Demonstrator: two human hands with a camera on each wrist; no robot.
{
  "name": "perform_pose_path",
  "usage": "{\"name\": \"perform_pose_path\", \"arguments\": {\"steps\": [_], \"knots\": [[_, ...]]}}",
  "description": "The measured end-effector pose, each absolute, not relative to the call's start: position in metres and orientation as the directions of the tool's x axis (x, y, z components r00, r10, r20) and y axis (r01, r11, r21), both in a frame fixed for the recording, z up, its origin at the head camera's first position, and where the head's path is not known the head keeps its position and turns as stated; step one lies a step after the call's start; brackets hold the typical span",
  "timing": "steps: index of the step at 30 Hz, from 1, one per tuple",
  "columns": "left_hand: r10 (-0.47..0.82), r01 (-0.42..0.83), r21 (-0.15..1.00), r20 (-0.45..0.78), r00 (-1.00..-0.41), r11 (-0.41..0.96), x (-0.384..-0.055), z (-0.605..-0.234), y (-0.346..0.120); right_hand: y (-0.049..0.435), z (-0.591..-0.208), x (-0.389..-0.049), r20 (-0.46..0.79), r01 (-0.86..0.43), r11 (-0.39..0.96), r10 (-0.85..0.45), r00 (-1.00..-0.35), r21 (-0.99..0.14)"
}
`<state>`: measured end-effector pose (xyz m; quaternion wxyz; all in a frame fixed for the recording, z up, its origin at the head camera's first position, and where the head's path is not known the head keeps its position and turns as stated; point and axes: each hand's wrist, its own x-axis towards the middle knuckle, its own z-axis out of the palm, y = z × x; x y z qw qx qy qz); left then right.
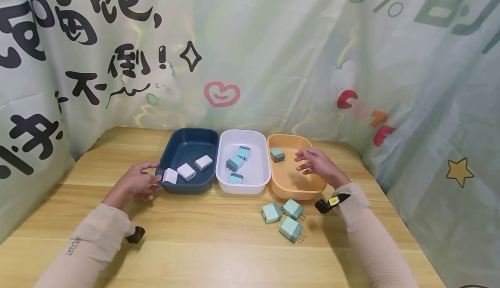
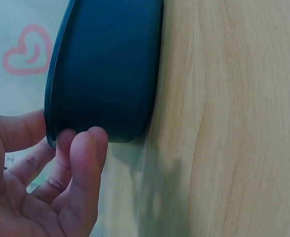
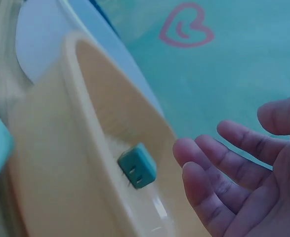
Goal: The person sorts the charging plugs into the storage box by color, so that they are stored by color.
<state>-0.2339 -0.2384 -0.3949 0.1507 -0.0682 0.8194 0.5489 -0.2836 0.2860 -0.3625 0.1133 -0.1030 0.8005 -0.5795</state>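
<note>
My left hand (image 1: 136, 183) is at the near left corner of the dark blue tray (image 1: 197, 187); in the left wrist view its thumb and fingers pinch the tray's rim. Three white charger plugs (image 1: 186, 172) lie in that tray. Above the right side of the orange tray (image 1: 297, 194) hovers my right hand (image 1: 318, 164), fingers loosely spread and holding nothing. One teal charger plug (image 3: 138, 166) lies in the orange tray, apart from the fingers. On the table before it are three mint-and-teal charger plugs (image 1: 291, 229), prongs showing on some.
Between the blue and orange trays stands a white tray (image 1: 243, 188) with three teal plugs (image 1: 235, 163) in it. All three trays stand side by side on the wooden table (image 1: 203, 244). A printed curtain (image 1: 265, 62) hangs behind the table.
</note>
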Motion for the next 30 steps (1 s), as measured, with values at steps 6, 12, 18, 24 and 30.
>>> {"name": "perform_pose_path", "arguments": {"steps": [6, 12, 18, 24, 30], "knots": [[0.049, -0.283, 0.881, -0.325, -0.944, 0.379, -0.233, -0.394, -0.238, 0.288, -0.364, -0.255, 0.025, -0.111, 0.25, -0.327, -0.945, -0.962], [0.054, -0.283, 0.88, -0.327, -0.944, 0.381, -0.233, -0.394, -0.238, 0.295, -0.374, -0.227, 0.108, -0.224, 0.26, -0.397, -0.912, -0.939], [0.055, -0.286, 0.88, -0.331, -0.942, 0.379, -0.233, -0.394, -0.238, 0.306, -0.382, -0.205, 0.151, -0.319, 0.307, -0.466, -0.872, -0.897], [0.049, -0.284, 0.879, -0.326, -0.944, 0.383, -0.233, -0.393, -0.238, 0.316, -0.396, -0.196, 0.063, -0.282, 0.341, -0.532, -0.844, -0.897], [0.048, -0.288, 0.875, -0.331, -0.942, 0.389, -0.233, -0.393, -0.237, 0.318, -0.412, -0.195, 0.045, -0.339, 0.382, -0.604, -0.796, -0.86]]}}
